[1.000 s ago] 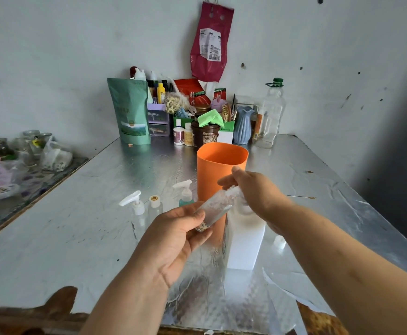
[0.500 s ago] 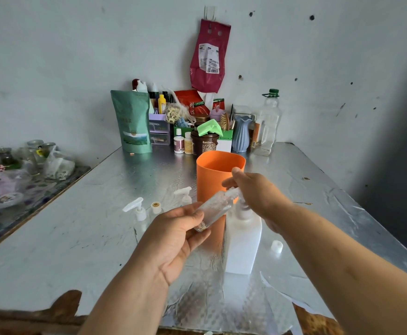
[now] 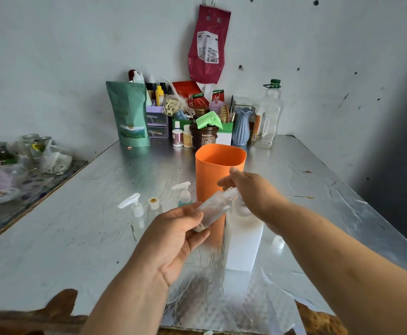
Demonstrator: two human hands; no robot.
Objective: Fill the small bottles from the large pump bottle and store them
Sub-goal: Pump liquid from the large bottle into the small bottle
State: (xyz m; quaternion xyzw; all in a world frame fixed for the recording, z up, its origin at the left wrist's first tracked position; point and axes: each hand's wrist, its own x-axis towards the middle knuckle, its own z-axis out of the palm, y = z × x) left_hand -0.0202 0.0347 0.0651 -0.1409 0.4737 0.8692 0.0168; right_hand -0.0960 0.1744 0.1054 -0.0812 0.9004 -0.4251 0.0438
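My left hand (image 3: 173,238) holds a small clear bottle (image 3: 213,209), tilted with its mouth up and to the right. My right hand (image 3: 253,192) rests on top of the large white pump bottle (image 3: 243,243) and hides its pump head; the small bottle's mouth meets that hand. On the foil-covered table stand two small pump bottles (image 3: 136,213) (image 3: 184,194) and a small capped bottle (image 3: 153,206). An orange container (image 3: 219,170) stands open just behind the hands. A small white cap (image 3: 278,242) lies to the right of the large bottle.
Along the back wall are a green pouch (image 3: 130,117), a purple drawer box (image 3: 157,122), jars, a blue vase (image 3: 241,125) and a clear bottle (image 3: 270,114). A second table with glass jars (image 3: 28,146) adjoins at left. The foil is torn at the near edge (image 3: 282,291).
The camera has tipped slightly upward, so everything sits lower in view. Both hands keep the same grip on the small bottle and the pump.
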